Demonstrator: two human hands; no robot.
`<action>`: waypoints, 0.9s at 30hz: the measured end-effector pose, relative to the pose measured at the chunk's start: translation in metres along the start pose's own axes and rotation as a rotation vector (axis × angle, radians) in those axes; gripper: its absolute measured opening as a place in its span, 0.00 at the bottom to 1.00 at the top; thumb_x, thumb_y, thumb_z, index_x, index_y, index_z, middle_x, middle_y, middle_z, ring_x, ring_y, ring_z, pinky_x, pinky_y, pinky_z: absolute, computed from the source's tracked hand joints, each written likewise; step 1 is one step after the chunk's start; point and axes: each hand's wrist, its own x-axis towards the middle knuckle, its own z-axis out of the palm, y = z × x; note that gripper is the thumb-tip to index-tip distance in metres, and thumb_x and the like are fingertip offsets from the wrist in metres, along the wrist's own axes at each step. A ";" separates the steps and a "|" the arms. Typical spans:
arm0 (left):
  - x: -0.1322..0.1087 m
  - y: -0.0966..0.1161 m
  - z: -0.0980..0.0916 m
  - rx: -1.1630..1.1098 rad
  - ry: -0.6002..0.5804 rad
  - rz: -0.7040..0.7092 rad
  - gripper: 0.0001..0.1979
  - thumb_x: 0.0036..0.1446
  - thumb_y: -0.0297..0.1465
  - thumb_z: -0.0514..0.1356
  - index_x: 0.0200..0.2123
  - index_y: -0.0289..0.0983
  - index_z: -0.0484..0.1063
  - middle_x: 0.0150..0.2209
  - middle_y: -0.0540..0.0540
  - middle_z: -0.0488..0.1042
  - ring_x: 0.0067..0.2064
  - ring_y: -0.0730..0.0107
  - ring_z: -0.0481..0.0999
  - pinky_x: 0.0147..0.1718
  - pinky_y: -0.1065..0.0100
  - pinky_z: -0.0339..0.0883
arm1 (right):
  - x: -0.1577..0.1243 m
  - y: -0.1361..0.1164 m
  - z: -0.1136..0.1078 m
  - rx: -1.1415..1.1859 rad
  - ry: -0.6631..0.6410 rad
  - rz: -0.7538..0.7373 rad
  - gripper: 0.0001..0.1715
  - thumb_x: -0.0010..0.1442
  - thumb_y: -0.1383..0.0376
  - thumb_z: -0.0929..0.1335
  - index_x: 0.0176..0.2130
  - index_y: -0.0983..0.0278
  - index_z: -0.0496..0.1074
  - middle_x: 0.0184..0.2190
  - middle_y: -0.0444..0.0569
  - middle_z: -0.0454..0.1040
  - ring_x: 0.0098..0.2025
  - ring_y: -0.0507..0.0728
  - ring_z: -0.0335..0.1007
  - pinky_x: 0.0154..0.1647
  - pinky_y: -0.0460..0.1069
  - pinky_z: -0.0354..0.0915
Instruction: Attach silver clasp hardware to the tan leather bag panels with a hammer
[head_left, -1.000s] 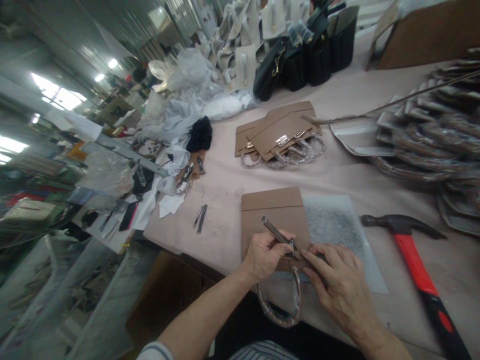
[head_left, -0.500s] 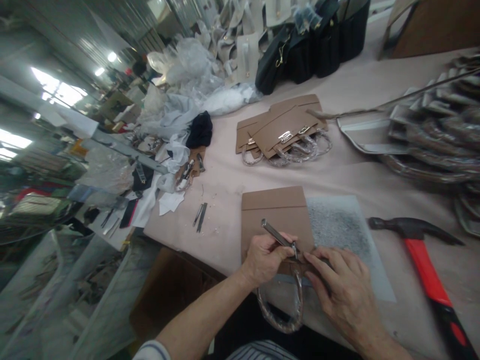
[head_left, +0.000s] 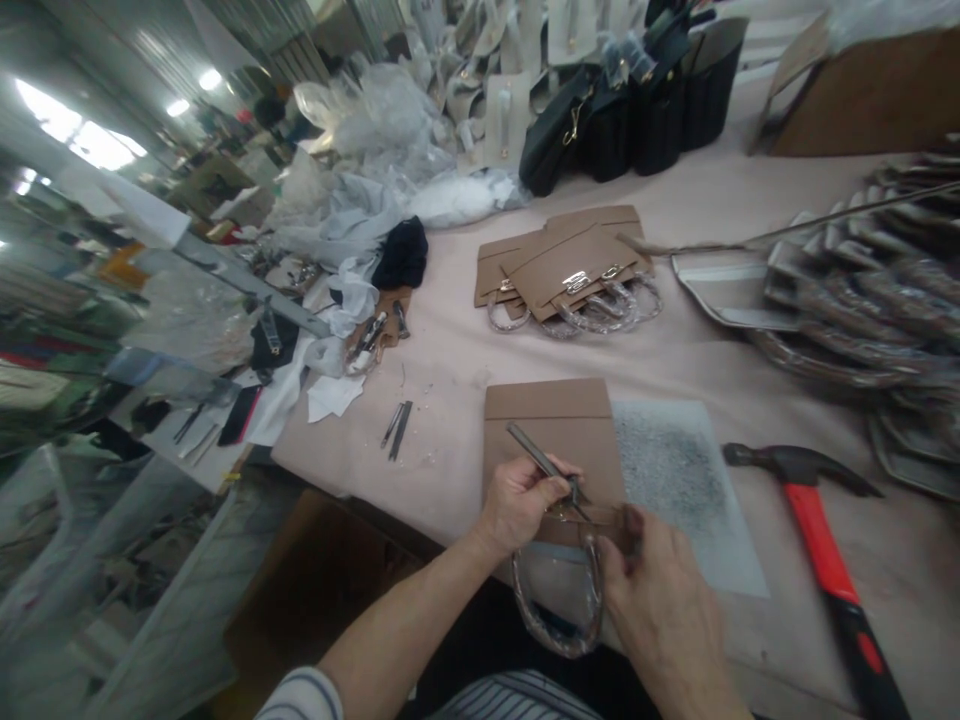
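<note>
Closely framed in the head view, holding a metal tool (head_left: 534,450) pinched in the left hand (head_left: 520,502), slanted over the near part of a brown panel (head_left: 551,402) lying flat on the table (head_left: 450,372), partly atop a grey sheet (head_left: 670,460). Bent narrow at a strap (head_left: 600,514) with the right hand (head_left: 664,600), too blurred to tell whether holding it. Liable to scratch the panel through a skid of the tip, or to pull askew through a snag on the wrapped handle (head_left: 559,647), looped toward the body. Hindered for wide rightward moves by a hammer (head_left: 814,500) beside the sheet. Bordered beyond by stacked panels (head_left: 551,255), at right by heaped wrapped pieces (head_left: 862,330), at left by slim loose tools (head_left: 400,432).
</note>
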 end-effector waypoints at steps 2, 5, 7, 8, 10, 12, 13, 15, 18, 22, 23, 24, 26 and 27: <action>-0.001 0.000 0.000 -0.009 -0.001 0.014 0.21 0.55 0.45 0.71 0.41 0.32 0.80 0.42 0.39 0.84 0.43 0.61 0.84 0.46 0.63 0.78 | 0.001 -0.002 0.001 0.009 -0.001 0.037 0.16 0.67 0.56 0.62 0.48 0.62 0.67 0.37 0.55 0.74 0.32 0.62 0.72 0.28 0.54 0.63; -0.002 -0.001 -0.001 -0.006 -0.004 0.030 0.22 0.55 0.46 0.70 0.41 0.32 0.80 0.41 0.38 0.83 0.42 0.61 0.84 0.45 0.63 0.77 | 0.005 -0.003 -0.001 0.032 -0.053 0.096 0.19 0.65 0.51 0.62 0.45 0.62 0.70 0.36 0.56 0.73 0.31 0.62 0.71 0.27 0.55 0.62; -0.003 0.000 -0.003 -0.018 -0.010 0.033 0.22 0.55 0.47 0.70 0.41 0.32 0.80 0.40 0.38 0.83 0.41 0.62 0.83 0.44 0.64 0.77 | 0.013 -0.003 -0.005 0.122 -0.119 0.226 0.23 0.60 0.48 0.64 0.44 0.62 0.71 0.36 0.57 0.74 0.33 0.64 0.72 0.30 0.56 0.62; -0.003 0.000 -0.003 -0.034 -0.011 0.034 0.22 0.55 0.47 0.70 0.41 0.32 0.80 0.40 0.39 0.83 0.41 0.62 0.83 0.44 0.65 0.77 | 0.018 -0.002 -0.007 0.190 -0.159 0.323 0.26 0.56 0.46 0.65 0.44 0.62 0.71 0.36 0.57 0.75 0.34 0.65 0.72 0.31 0.57 0.63; -0.002 -0.001 -0.005 -0.083 -0.011 0.034 0.22 0.55 0.47 0.70 0.41 0.32 0.80 0.40 0.39 0.83 0.41 0.62 0.83 0.43 0.65 0.77 | 0.029 -0.002 -0.013 0.314 -0.234 0.504 0.34 0.47 0.42 0.68 0.44 0.64 0.71 0.32 0.56 0.75 0.35 0.67 0.72 0.34 0.58 0.64; -0.002 0.000 -0.006 -0.136 -0.010 0.037 0.23 0.54 0.47 0.71 0.40 0.32 0.80 0.40 0.39 0.83 0.41 0.61 0.83 0.43 0.65 0.78 | 0.037 -0.005 -0.018 0.399 -0.311 0.576 0.34 0.44 0.40 0.68 0.39 0.63 0.73 0.28 0.53 0.75 0.32 0.66 0.72 0.33 0.57 0.64; -0.002 0.000 -0.007 -0.145 -0.017 0.040 0.23 0.54 0.47 0.71 0.40 0.32 0.80 0.40 0.39 0.83 0.42 0.61 0.84 0.43 0.64 0.78 | 0.039 -0.009 -0.020 0.427 -0.348 0.560 0.31 0.44 0.39 0.68 0.34 0.62 0.73 0.25 0.51 0.74 0.31 0.64 0.71 0.32 0.56 0.64; -0.001 0.001 -0.008 -0.119 -0.040 0.052 0.22 0.56 0.46 0.70 0.41 0.32 0.81 0.41 0.38 0.83 0.43 0.60 0.83 0.44 0.64 0.77 | 0.039 -0.018 -0.021 0.464 -0.396 0.502 0.27 0.44 0.39 0.68 0.26 0.60 0.71 0.23 0.49 0.72 0.29 0.61 0.70 0.31 0.55 0.64; -0.001 0.002 -0.009 -0.065 -0.045 0.067 0.22 0.57 0.47 0.69 0.42 0.32 0.81 0.42 0.38 0.83 0.43 0.61 0.83 0.45 0.64 0.77 | 0.033 -0.028 -0.020 0.439 -0.309 0.476 0.28 0.43 0.39 0.69 0.31 0.60 0.71 0.31 0.52 0.75 0.34 0.62 0.71 0.36 0.56 0.66; -0.001 0.000 -0.009 -0.106 -0.031 0.052 0.24 0.56 0.48 0.69 0.42 0.31 0.81 0.40 0.38 0.83 0.40 0.61 0.83 0.43 0.65 0.78 | 0.032 -0.024 -0.022 0.372 -0.139 0.563 0.33 0.41 0.39 0.69 0.38 0.61 0.70 0.37 0.58 0.77 0.40 0.68 0.73 0.40 0.61 0.66; -0.001 -0.001 -0.009 -0.119 -0.031 0.048 0.24 0.56 0.48 0.69 0.42 0.31 0.81 0.40 0.38 0.83 0.41 0.61 0.83 0.43 0.64 0.78 | 0.034 -0.021 -0.024 0.386 -0.145 0.585 0.33 0.40 0.40 0.70 0.37 0.60 0.70 0.35 0.57 0.77 0.39 0.68 0.73 0.38 0.61 0.66; -0.001 -0.002 -0.009 -0.128 -0.027 0.048 0.24 0.56 0.48 0.69 0.42 0.32 0.81 0.40 0.38 0.83 0.41 0.61 0.83 0.44 0.64 0.78 | 0.036 -0.017 -0.026 0.411 -0.164 0.603 0.32 0.40 0.41 0.71 0.37 0.60 0.70 0.34 0.56 0.78 0.37 0.67 0.74 0.36 0.60 0.67; -0.001 -0.003 -0.008 -0.142 -0.016 0.052 0.23 0.56 0.48 0.70 0.42 0.32 0.81 0.40 0.39 0.83 0.41 0.61 0.83 0.44 0.64 0.78 | 0.040 -0.012 -0.029 0.464 -0.198 0.638 0.32 0.42 0.41 0.71 0.38 0.60 0.71 0.34 0.55 0.78 0.35 0.65 0.74 0.32 0.57 0.66; -0.001 -0.003 -0.008 -0.145 -0.012 0.052 0.23 0.55 0.48 0.70 0.42 0.32 0.81 0.40 0.39 0.83 0.41 0.61 0.83 0.44 0.64 0.78 | 0.042 -0.010 -0.031 0.484 -0.213 0.658 0.32 0.42 0.42 0.72 0.38 0.61 0.71 0.34 0.55 0.79 0.34 0.64 0.74 0.30 0.56 0.66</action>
